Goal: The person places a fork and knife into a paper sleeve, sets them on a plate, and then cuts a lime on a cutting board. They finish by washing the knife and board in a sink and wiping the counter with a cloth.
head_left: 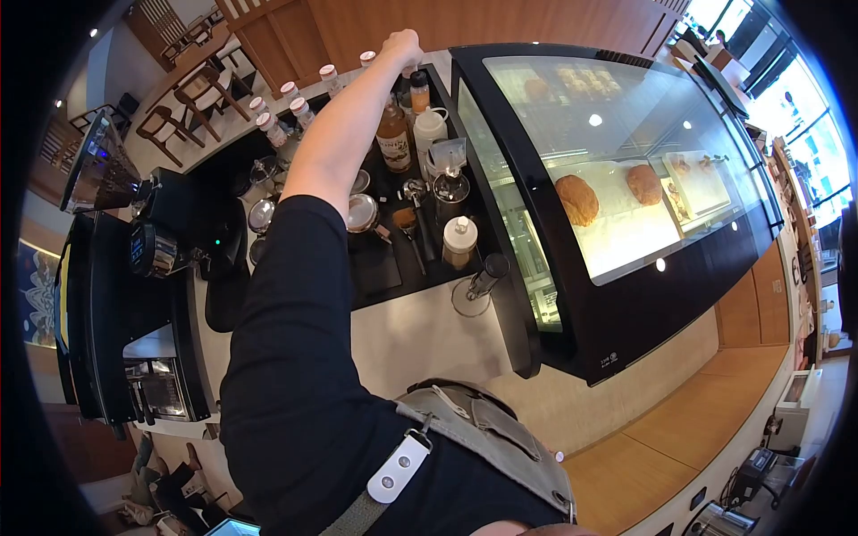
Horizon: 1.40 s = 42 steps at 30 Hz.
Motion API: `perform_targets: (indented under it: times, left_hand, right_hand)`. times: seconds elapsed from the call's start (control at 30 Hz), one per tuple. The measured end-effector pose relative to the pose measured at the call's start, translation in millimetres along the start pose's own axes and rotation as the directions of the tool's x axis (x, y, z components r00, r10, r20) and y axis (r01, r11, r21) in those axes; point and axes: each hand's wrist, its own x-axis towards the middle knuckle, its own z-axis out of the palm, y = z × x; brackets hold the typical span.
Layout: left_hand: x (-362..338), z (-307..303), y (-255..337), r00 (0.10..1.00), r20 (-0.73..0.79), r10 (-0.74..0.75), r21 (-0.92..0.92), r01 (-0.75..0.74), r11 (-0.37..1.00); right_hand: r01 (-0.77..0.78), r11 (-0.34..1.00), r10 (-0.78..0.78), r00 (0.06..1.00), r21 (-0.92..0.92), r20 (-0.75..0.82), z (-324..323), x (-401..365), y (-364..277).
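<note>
My left arm in a black sleeve reaches across the counter to its far edge. At its end my left hand [406, 46] is closed, fingers curled down over something I cannot make out. Just below the hand stands a small bottle with a black cap and orange contents [419, 92]. Closer in are a brown syrup bottle [393, 141] and a white squeeze bottle [430, 128]. Several bottles with pink-and-white caps, one of them a small bottle [331, 81], line the counter left of my forearm. My right hand is out of view.
A glass pastry case [617, 313] borders the counter on the right. A coffee grinder [161, 223] stands left. On the black mat are a metal pitcher [361, 213], a brush [407, 223] and a white-topped squeeze bottle [459, 241]. A glass rinser [474, 290] sits nearer me.
</note>
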Motion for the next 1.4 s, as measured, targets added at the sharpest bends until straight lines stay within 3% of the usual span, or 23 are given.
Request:
perform_targets:
  times: [0.13,0.23,0.27,0.33,0.37,0.4,0.47,0.53,0.6,0.63,0.67,0.73,0.83,0.87,0.9,0.97,1.03,1.13,1.17,1.2,1.23,1.33,1.4]
  left_hand:
    - [19,-2,-15,0.992,-0.083,0.092,-0.069,-0.098,0.993]
    - [-18,-34,-6,0.914,-0.382,0.136,-0.138,-0.202,0.970]
    - [-27,-40,-8,0.887,-0.442,0.136,-0.298,-0.288,0.910]
    - [-44,-54,-17,0.829,-0.551,0.097,-0.564,-0.456,0.688]
    - [-77,-70,-19,0.814,-0.560,0.156,-0.593,-0.525,0.610]
    - [-125,-85,-21,0.793,-0.572,0.211,-0.618,-0.586,0.524]
    - [-215,-93,-17,0.741,-0.656,0.145,-0.720,-0.672,0.173]
    - [-291,-75,-36,0.847,-0.514,0.135,-0.855,-0.518,-0.006]
    - [-356,-47,-54,0.808,-0.352,0.473,-0.935,-0.277,-0.222]
    - [-384,-28,-54,0.802,-0.236,0.549,-0.965,-0.129,-0.227]
    - [-409,-7,-55,0.787,-0.001,0.616,-0.987,0.097,-0.125]
    - [-451,17,-36,0.662,0.193,0.724,-0.973,0.225,0.054]
    - [-501,80,-14,0.426,0.293,0.856,-0.896,0.435,0.089]
    - [-515,85,-10,0.369,0.259,0.893,-0.930,0.344,0.128]
    - [-526,87,-8,0.307,0.232,0.923,-0.956,0.245,0.159]
    - [-544,89,-9,0.302,0.254,0.919,-0.878,0.471,0.087]
    - [-554,99,-11,0.308,0.169,0.936,-0.774,0.630,-0.068]
    - [-557,69,-27,0.364,0.223,0.904,-0.321,0.903,-0.285]
    - [-554,73,-31,0.458,0.259,0.850,-0.194,0.887,-0.419]
    - [-545,83,-36,0.520,0.418,0.745,-0.094,0.841,-0.534]
    - [-535,101,-45,0.556,0.471,0.684,-0.091,0.802,-0.590]
    - [-497,115,-76,0.660,0.515,0.547,-0.110,0.684,-0.721]
    - [-481,109,-83,0.765,0.489,0.419,-0.074,0.515,-0.854]
  right_hand:
    - [-0.045,0.995,0.039,0.997,-0.086,-0.066,-14,-16,-47]
    - [0.050,0.992,-0.027,0.982,0.118,-0.185,-39,-17,-61]
    - [0.108,0.968,-0.053,0.970,0.225,-0.236,-50,-17,-62]
    - [0.204,0.950,-0.122,0.939,0.235,-0.322,-85,-31,-111]
    - [0.221,0.947,-0.145,0.943,0.234,-0.301,-103,-37,-136]
    - [0.240,0.942,-0.171,0.945,0.234,-0.279,-119,-47,-161]
    - [0.202,0.925,-0.216,0.976,0.322,0.006,-150,-82,-225]
    - [0.200,0.922,-0.284,0.931,0.332,0.229,-175,-123,-291]
    - [0.249,0.926,-0.348,0.855,0.285,0.384,-191,-168,-350]
    - [0.292,0.863,-0.478,0.737,0.412,0.478,-199,-187,-378]
    - [0.304,0.786,-0.599,0.593,0.539,0.539,-201,-202,-402]
    - [0.271,0.637,-0.767,0.319,0.722,0.557,-192,-213,-437]
    - [0.198,0.476,-0.842,-0.180,0.857,0.509,-157,-217,-492]
    - [0.170,0.439,-0.809,-0.353,0.883,0.470,-143,-217,-512]
    - [0.154,0.424,-0.782,-0.435,0.892,0.447,-125,-228,-532]
    - [0.056,0.315,-0.825,-0.478,0.948,0.302,-81,-247,-557]
    - [-0.082,0.277,-0.883,-0.414,0.957,0.220,-38,-263,-575]
    - [-0.126,0.231,-0.961,-0.185,0.965,0.206,20,-292,-593]
    - [-0.102,0.246,-0.964,-0.131,0.964,0.232,34,-298,-602]
    - [0.131,0.287,-0.954,-0.054,0.949,0.295,44,-313,-613]
    - [0.158,0.225,-0.972,-0.027,0.961,0.232,68,-324,-615]
    - [0.179,0.372,-0.927,0.111,0.911,0.357,118,-339,-637]
    - [0.084,0.386,-0.905,0.226,0.919,0.359,153,-342,-663]
